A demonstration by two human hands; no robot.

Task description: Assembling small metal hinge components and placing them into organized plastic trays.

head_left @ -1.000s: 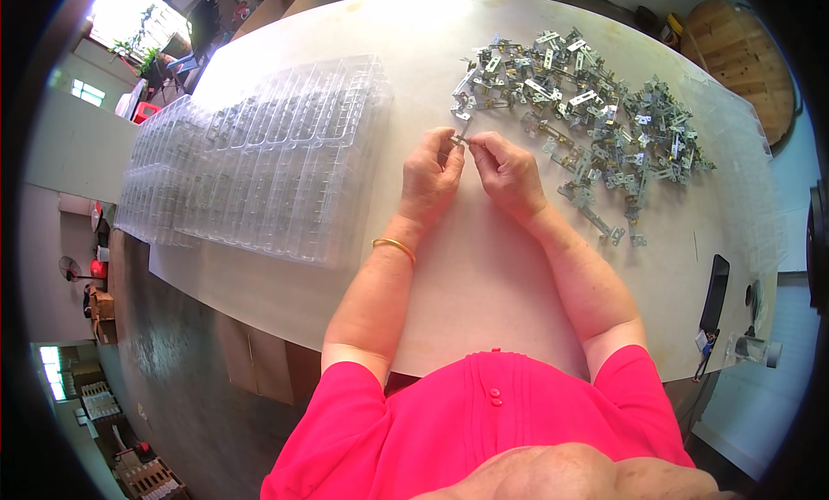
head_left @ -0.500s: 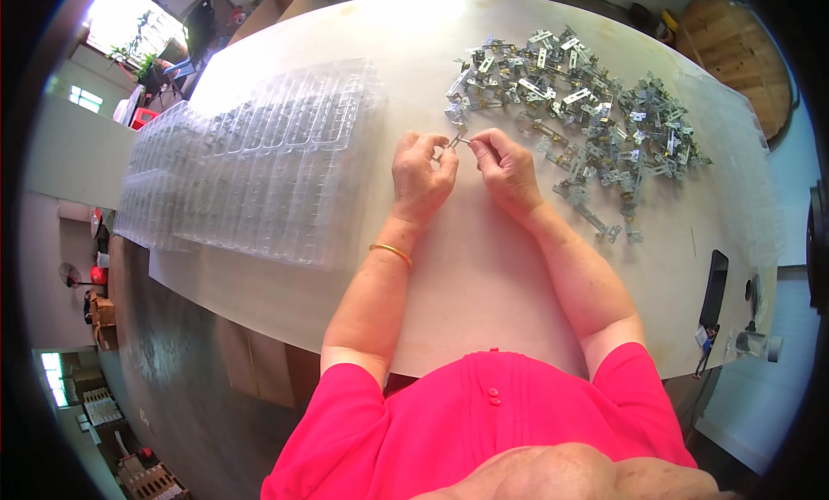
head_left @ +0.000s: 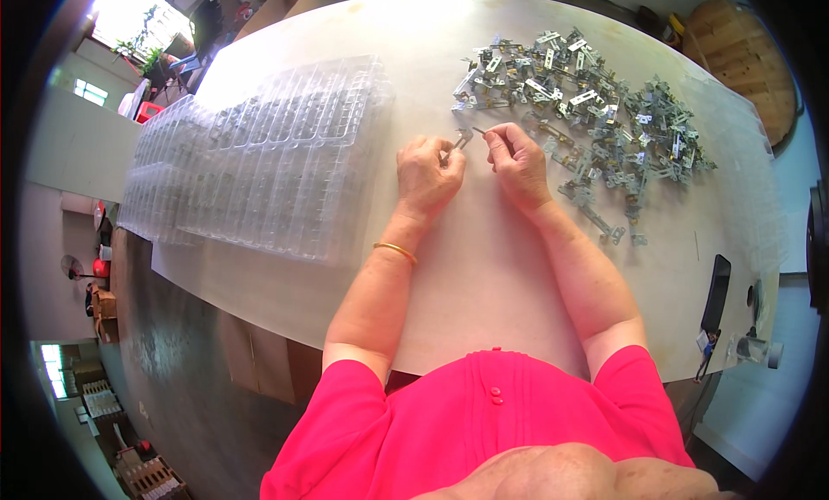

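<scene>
My left hand (head_left: 429, 174) is closed on a small metal bracket (head_left: 461, 141), whose end sticks out past the fingertips toward the right. Across a narrow gap, my right hand (head_left: 520, 161) pinches a thin dark pin-like piece (head_left: 480, 131) that points at the bracket. The two pieces look apart, and the piece in the right hand is too small to name surely. Just beyond my right hand spreads a heap of metal brackets (head_left: 587, 98), silvery with some brass-coloured parts. Clear plastic trays (head_left: 285, 155) with many compartments lie stacked to the left of my hands.
Both forearms rest over a pale table (head_left: 484, 284). Near its right edge lie a black phone (head_left: 715, 291), a small keyring-like item (head_left: 706, 349) and a clear bottle (head_left: 758, 351). More clear plastic (head_left: 734, 129) lies along the far right. A round wooden board (head_left: 738, 64) stands beyond.
My hands have drawn apart, the right one moving slightly to the right with the thin piece. The bracket stays in my left hand. The whole view has shifted a little.
</scene>
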